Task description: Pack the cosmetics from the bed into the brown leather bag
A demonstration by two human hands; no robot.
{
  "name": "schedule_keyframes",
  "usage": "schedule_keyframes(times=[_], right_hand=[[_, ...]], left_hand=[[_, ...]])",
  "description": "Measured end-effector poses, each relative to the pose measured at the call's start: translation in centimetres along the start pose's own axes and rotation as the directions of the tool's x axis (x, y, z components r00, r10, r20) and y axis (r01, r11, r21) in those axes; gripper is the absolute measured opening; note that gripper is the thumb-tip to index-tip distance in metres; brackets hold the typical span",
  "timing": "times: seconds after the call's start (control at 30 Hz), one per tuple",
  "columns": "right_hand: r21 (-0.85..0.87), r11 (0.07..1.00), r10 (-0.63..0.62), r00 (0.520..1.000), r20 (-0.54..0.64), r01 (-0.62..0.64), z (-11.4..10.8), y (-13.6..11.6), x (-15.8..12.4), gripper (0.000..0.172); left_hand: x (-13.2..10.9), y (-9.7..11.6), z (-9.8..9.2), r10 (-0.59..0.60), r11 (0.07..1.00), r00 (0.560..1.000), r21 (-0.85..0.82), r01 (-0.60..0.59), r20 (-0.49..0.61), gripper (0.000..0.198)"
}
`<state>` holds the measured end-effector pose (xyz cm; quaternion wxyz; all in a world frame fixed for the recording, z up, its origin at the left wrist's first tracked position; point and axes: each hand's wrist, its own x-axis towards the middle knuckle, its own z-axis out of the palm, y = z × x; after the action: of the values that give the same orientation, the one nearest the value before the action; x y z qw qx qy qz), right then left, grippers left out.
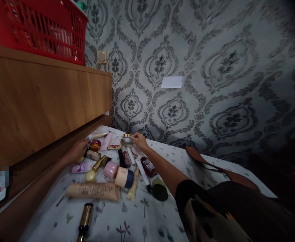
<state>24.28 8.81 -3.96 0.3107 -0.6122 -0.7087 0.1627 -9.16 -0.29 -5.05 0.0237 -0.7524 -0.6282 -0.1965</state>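
Observation:
At the back of the patterned cloth, my right hand (140,141) pinches a small jar with a gold lid (127,135) at its edge. My left hand (79,150) rests at the left side of the cosmetics, beside a dark red and amber jar (95,145). Something round and yellow (81,159) shows partly under it; its fingertips are too unclear to read. Between the hands lie a pink tube (106,141), a glittery compact (115,144) and a cream tube (98,135). Nearer are a pink jar (111,169) and a cream jar with a navy lid (124,177).
A large beige tube (94,191) and a gold and black bottle (86,216) lie nearest me. A dark red bottle (148,166) and a green-lidded jar (159,190) sit by my right forearm. Left stands a wooden cabinet (48,101) under a red basket (41,30); a brown strap (195,154) lies right.

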Motion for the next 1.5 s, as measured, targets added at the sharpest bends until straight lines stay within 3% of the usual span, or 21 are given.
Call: schedule_keyframes(times=[0.23,0.33,0.4,0.47,0.53,0.57,0.6,0.7,0.87,1.03,1.13,1.3,1.4,1.5], right_hand=[[-0.030,0.993,-0.106,0.984,0.144,0.112,-1.4,1.5,-1.9,0.014],[-0.072,0.989,-0.113,0.976,0.188,0.128,-2.3,2.5,-3.6,0.030],[-0.118,0.985,-0.101,0.972,0.210,0.128,-2.8,2.9,-4.8,0.048],[-0.171,0.979,-0.074,0.972,0.222,0.114,-3.1,2.9,-5.7,0.057],[-0.225,0.972,-0.025,0.979,0.202,0.072,-3.4,2.9,-6.3,0.055],[-0.250,0.968,0.009,0.984,0.178,0.036,-3.6,2.9,-6.5,0.054],[-0.272,0.962,0.048,0.988,0.147,-0.006,-3.8,3.0,-6.7,0.053],[-0.311,0.939,0.172,0.984,0.054,-0.147,-4.5,3.6,-7.1,0.052],[-0.302,0.911,0.289,0.957,-0.015,-0.280,-5.4,4.5,-8.1,0.050],[-0.246,0.891,0.375,0.924,-0.073,-0.381,-5.7,3.4,-10.0,0.053],[-0.227,0.897,0.371,0.925,-0.080,-0.380,-5.7,2.0,-12.4,0.047],[-0.283,0.930,0.243,0.970,0.000,-0.233,-5.1,-0.8,-17.3,0.041],[-0.402,0.902,0.189,0.981,0.038,-0.158,-5.1,-1.6,-19.0,0.038],[-0.433,0.881,0.210,0.978,-0.007,-0.192,-5.5,-1.5,-19.5,0.031]], left_hand=[[-1.5,1.3,-0.7,-0.030,0.997,0.995,0.063,0.037,-0.096,0.042],[-2.3,4.1,-2.0,0.038,0.998,0.989,0.057,-0.030,-0.140,0.041],[-3.2,7.1,-3.0,0.174,0.984,0.980,-0.013,-0.176,-0.093,0.041],[-4.5,10.5,-3.8,0.387,0.917,0.921,-0.119,-0.380,0.039,0.045],[-5.8,13.4,-4.0,0.570,0.820,0.792,-0.205,-0.534,0.218,0.053],[-6.2,14.4,-3.8,0.609,0.793,0.746,-0.215,-0.570,0.269,0.055],[-6.5,15.2,-3.5,0.617,0.786,0.730,-0.199,-0.585,0.293,0.055],[-5.8,15.8,-1.6,0.583,0.806,0.758,-0.089,-0.585,0.293,0.049],[-2.3,15.9,1.1,0.534,0.834,0.802,-0.007,-0.552,0.267,0.047],[-0.5,17.8,1.7,0.331,0.929,0.922,0.103,-0.356,0.202,0.052],[-0.4,18.7,1.8,0.269,0.952,0.949,0.106,-0.288,0.163,0.054],[-0.2,20.3,2.5,0.306,0.949,0.945,0.042,-0.313,0.117,0.056],[0.2,21.3,2.9,0.419,0.908,0.899,-0.034,-0.419,0.125,0.053],[0.6,21.3,3.1,0.501,0.865,0.854,-0.107,-0.491,0.136,0.044]])
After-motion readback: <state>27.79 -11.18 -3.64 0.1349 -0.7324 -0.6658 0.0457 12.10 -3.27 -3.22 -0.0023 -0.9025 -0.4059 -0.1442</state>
